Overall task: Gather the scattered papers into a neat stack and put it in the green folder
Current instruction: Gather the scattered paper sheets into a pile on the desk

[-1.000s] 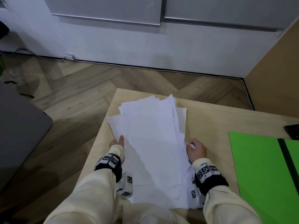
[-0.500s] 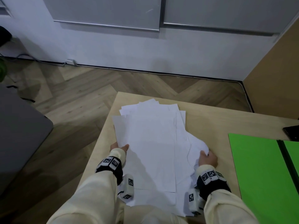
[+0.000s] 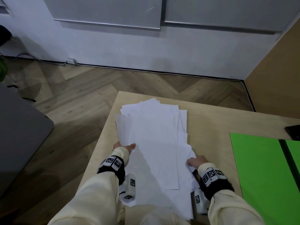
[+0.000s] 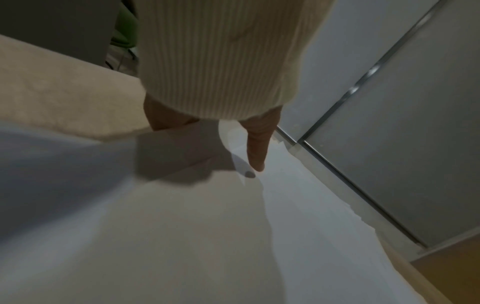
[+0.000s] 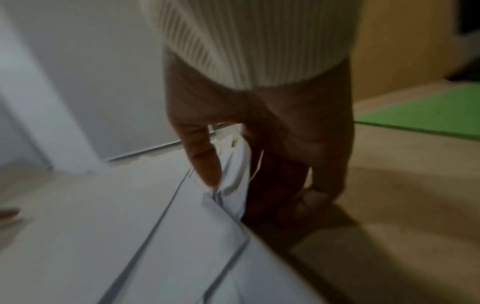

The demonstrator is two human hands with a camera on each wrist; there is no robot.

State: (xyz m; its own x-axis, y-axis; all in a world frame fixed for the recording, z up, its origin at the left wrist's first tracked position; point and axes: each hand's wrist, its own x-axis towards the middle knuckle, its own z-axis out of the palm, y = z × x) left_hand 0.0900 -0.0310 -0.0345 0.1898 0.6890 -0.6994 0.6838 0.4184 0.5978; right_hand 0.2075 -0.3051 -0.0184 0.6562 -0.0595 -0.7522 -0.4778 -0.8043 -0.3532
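Note:
A loose pile of white papers lies fanned on the left part of the wooden table. My left hand pinches the pile's left edge, with the thumb on top and the fingers beneath the sheets. My right hand grips the right edge near me; its thumb presses on the sheets and the other fingers curl under them. The green folder lies flat at the right of the table, also showing as a green folder beyond my right hand.
A black phone lies at the table's far right edge, behind the folder. A dark grey surface stands to the left, off the table. The table's left edge runs close beside the pile. Bare tabletop separates papers and folder.
My right hand slid back toward me along the pile's right edge and took hold lower down. The sheets drew together into a narrower pile. The left hand stayed on the left edge.

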